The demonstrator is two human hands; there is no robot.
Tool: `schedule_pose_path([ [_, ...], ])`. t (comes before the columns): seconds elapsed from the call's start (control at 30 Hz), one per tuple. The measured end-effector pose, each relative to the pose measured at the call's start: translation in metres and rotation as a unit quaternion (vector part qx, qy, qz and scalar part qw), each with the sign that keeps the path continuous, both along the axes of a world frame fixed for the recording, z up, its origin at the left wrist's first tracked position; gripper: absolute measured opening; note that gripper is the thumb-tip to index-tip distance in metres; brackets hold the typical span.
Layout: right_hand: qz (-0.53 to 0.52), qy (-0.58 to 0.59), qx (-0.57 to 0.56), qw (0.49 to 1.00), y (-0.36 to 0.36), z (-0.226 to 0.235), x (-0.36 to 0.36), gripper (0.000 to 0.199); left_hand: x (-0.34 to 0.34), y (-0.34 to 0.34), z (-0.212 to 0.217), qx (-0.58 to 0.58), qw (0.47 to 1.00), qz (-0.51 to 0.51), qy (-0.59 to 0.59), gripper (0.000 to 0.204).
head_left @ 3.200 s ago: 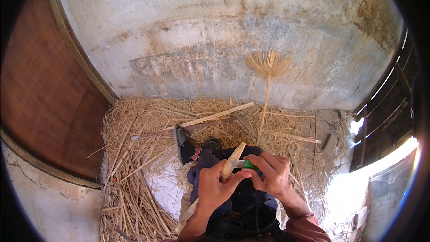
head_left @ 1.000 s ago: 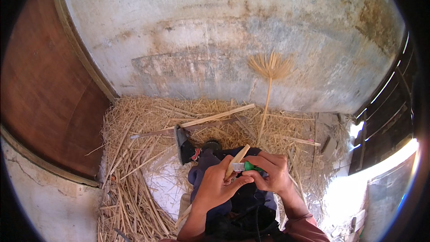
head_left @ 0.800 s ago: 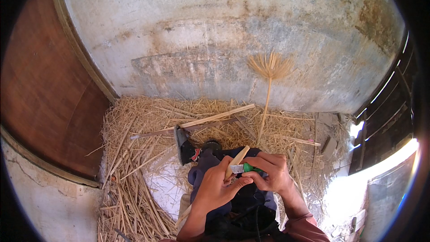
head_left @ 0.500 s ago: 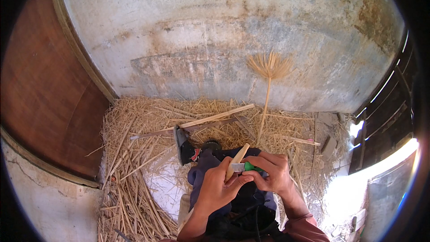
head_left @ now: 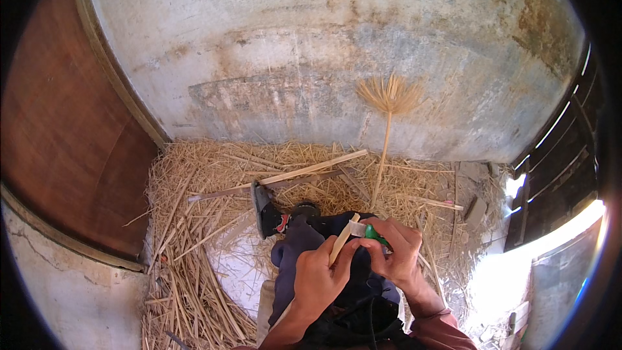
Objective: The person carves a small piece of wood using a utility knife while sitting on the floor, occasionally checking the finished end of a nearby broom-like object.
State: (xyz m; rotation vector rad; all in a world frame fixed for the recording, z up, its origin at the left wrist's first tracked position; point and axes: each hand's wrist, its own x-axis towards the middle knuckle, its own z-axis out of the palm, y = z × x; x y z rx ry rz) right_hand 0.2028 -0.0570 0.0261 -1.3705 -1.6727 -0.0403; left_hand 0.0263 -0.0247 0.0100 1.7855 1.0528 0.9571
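A pale strip of wood or bamboo is gripped in my left hand, its upper end sticking out past the fingers. My right hand is closed round the green handle of a knife. The short, broad blade lies against the strip near its upper end. My left thumb reaches up beside the blade, close to my right fingers. Both hands are over my lap, above dark trousers. The strip's lower part is hidden by my left hand.
Straw and shavings cover the floor. Long strips are heaped at the left, and a longer stick lies ahead of my shoe. A broom leans bristles-up against the stained wall. A brown wooden panel stands left.
The knife blade has moved along the strip to its upper end, with my right hand shifting slightly right. The strip sits lower and is tilted a little differently in my left hand.
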Motion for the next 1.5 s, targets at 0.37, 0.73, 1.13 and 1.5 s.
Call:
schedule_pose_path([
  [0.37, 0.074, 0.047, -0.013, 0.996, 0.004, -0.010, 0.012, 0.028, -0.019, 0.008, 0.006, -0.148, 0.979, -0.128, -0.062, 0.036],
  [0.73, 0.120, -0.026, -0.021, 0.992, 0.004, -0.011, 0.016, 0.030, -0.017, 0.007, 0.002, -0.144, 0.983, -0.084, -0.073, 0.041],
  [1.13, 0.140, -0.039, -0.036, 0.989, 0.005, -0.005, 0.022, 0.032, -0.013, 0.006, 0.009, -0.067, 0.994, -0.061, -0.068, 0.045],
  [1.5, 0.109, -0.052, -0.014, 0.993, 0.005, -0.014, 0.013, 0.032, -0.017, 0.011, 0.001, -0.094, 0.989, -0.084, -0.080, 0.045],
])
